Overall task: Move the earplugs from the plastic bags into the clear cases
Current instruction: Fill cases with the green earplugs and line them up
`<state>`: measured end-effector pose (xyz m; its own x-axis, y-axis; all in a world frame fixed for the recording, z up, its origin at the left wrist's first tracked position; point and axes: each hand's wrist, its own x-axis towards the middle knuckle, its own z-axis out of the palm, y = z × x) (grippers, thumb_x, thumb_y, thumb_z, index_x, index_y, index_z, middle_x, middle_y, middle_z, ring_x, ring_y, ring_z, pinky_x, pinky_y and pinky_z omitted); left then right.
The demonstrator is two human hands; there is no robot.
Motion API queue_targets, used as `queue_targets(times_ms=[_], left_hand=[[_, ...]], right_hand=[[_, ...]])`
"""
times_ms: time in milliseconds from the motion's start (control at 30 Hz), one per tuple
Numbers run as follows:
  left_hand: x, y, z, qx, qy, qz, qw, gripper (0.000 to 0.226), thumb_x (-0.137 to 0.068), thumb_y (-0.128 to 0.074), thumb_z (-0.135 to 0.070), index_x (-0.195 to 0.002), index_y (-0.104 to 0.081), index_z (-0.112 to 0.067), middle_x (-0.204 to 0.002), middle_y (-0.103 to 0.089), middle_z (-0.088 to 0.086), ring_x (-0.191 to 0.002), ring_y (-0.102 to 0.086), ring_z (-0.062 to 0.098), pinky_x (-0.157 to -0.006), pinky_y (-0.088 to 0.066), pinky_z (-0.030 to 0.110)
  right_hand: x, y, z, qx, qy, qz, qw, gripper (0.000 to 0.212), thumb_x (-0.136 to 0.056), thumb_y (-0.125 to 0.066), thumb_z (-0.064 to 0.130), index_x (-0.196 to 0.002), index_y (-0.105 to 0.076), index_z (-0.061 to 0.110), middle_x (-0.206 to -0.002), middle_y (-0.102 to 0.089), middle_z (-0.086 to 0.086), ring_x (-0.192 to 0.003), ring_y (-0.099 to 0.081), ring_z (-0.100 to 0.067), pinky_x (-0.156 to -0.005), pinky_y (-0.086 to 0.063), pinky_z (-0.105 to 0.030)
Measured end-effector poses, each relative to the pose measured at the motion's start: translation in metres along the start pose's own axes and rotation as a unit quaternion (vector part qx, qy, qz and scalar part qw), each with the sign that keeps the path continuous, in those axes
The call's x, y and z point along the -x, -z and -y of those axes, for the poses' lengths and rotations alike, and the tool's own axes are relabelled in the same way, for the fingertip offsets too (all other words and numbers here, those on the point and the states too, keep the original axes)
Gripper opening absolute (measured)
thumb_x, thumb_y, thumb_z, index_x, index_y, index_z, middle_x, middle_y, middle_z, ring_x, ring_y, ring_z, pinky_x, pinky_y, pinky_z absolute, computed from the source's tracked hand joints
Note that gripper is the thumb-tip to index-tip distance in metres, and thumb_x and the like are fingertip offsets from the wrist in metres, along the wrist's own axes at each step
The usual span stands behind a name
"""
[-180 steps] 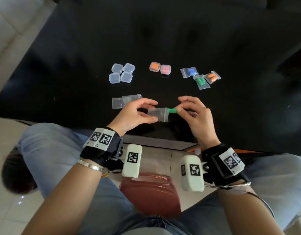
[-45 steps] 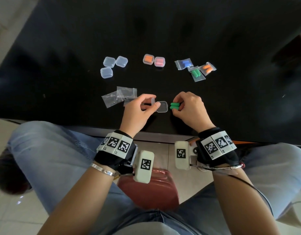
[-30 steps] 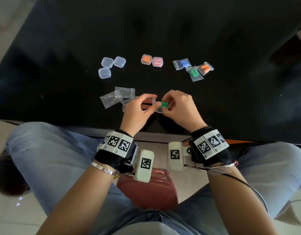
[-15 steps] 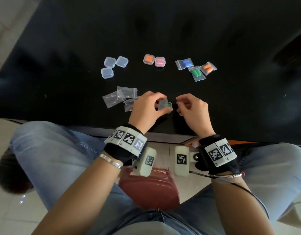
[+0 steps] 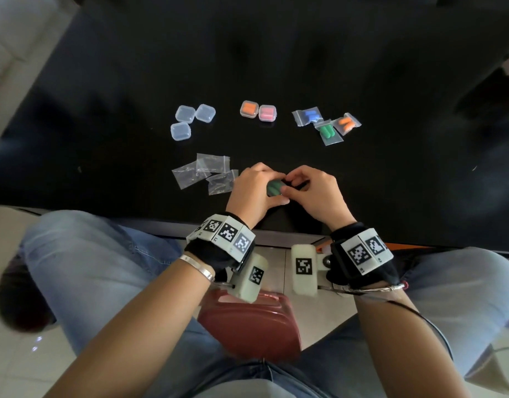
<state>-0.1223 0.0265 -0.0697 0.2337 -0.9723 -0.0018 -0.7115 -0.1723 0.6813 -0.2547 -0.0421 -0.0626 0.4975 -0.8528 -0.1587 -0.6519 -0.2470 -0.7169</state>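
Near the table's front edge, my left hand [image 5: 254, 189] grips a small clear case with green earplugs [image 5: 274, 188] inside it. My right hand [image 5: 313, 191] meets it from the right, fingertips pinching the same case. Most of the case is hidden by my fingers. Farther back lie three empty clear cases [image 5: 193, 118], a case with orange earplugs [image 5: 249, 109] and a case with pink earplugs [image 5: 267, 113]. To their right are bags holding blue earplugs [image 5: 308, 116], green earplugs [image 5: 328, 133] and orange earplugs [image 5: 346, 123].
Three empty plastic bags [image 5: 207, 173] lie just left of my left hand on the black table [image 5: 391, 182]. A dark red bag [image 5: 247, 326] sits on the floor between my knees, below the table edge.
The green earplugs went from my right fingers into the clear case held by my left hand. Both hands have now come together on the case, and its lid has come down.
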Motion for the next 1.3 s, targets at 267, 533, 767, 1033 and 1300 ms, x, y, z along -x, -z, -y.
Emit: queue_targets(times_ms=[267, 533, 767, 1033, 1300], left_hand=[[-0.008, 0.028, 0.009, 0.12, 0.029, 0.036, 0.992, 0.062, -0.078, -0.06, 0.009, -0.133, -0.048, -0.016, -0.13, -0.047, 0.009, -0.118, -0.052, 0.016, -0.096, -0.043, 0.017], [-0.085, 0.072, 0.021, -0.008, 0.03, 0.007, 0.999, 0.042, -0.088, -0.053, -0.006, -0.128, -0.055, -0.018, -0.138, -0.051, 0.005, -0.128, -0.046, 0.019, -0.107, -0.035, 0.029], [-0.115, 0.059, 0.03, -0.12, -0.005, 0.091, 0.989, 0.053, -0.094, -0.043, -0.007, -0.144, -0.033, -0.019, -0.156, -0.023, 0.005, -0.145, -0.013, 0.02, -0.114, -0.015, 0.03], [-0.114, 0.06, 0.044, -0.104, 0.013, 0.067, 0.992, 0.055, -0.091, -0.049, -0.01, -0.144, -0.033, -0.012, -0.154, -0.027, 0.005, -0.144, -0.018, 0.023, -0.116, -0.018, 0.033], [-0.11, 0.07, 0.043, -0.118, -0.029, 0.086, 0.989, 0.052, -0.093, -0.046, -0.009, -0.143, -0.035, -0.018, -0.156, -0.022, -0.001, -0.145, -0.012, 0.02, -0.116, -0.016, 0.034]], right_hand=[[-0.008, 0.001, 0.008, 0.063, 0.097, 0.026, 0.993, 0.037, -0.078, -0.071, 0.011, -0.113, -0.062, 0.019, -0.11, -0.061, 0.0, -0.082, -0.061, -0.012, -0.079, -0.052, -0.029], [-0.093, 0.019, 0.026, 0.109, 0.008, -0.037, 0.993, 0.036, -0.083, -0.064, 0.006, -0.116, -0.064, 0.021, -0.118, -0.065, -0.002, -0.106, -0.062, -0.021, -0.093, -0.049, -0.033], [-0.134, 0.021, 0.039, 0.151, -0.031, -0.056, 0.986, 0.039, -0.089, -0.055, 0.007, -0.121, -0.059, 0.028, -0.126, -0.06, -0.004, -0.114, -0.058, -0.025, -0.087, -0.047, -0.034], [-0.133, 0.008, 0.042, 0.118, 0.02, -0.059, 0.991, 0.038, -0.086, -0.059, 0.009, -0.122, -0.06, 0.021, -0.12, -0.064, -0.003, -0.104, -0.062, -0.021, -0.086, -0.048, -0.032], [-0.128, 0.012, 0.042, 0.154, -0.008, -0.067, 0.986, 0.039, -0.088, -0.058, 0.009, -0.124, -0.057, 0.023, -0.126, -0.06, -0.003, -0.111, -0.059, -0.021, -0.087, -0.049, -0.034]])
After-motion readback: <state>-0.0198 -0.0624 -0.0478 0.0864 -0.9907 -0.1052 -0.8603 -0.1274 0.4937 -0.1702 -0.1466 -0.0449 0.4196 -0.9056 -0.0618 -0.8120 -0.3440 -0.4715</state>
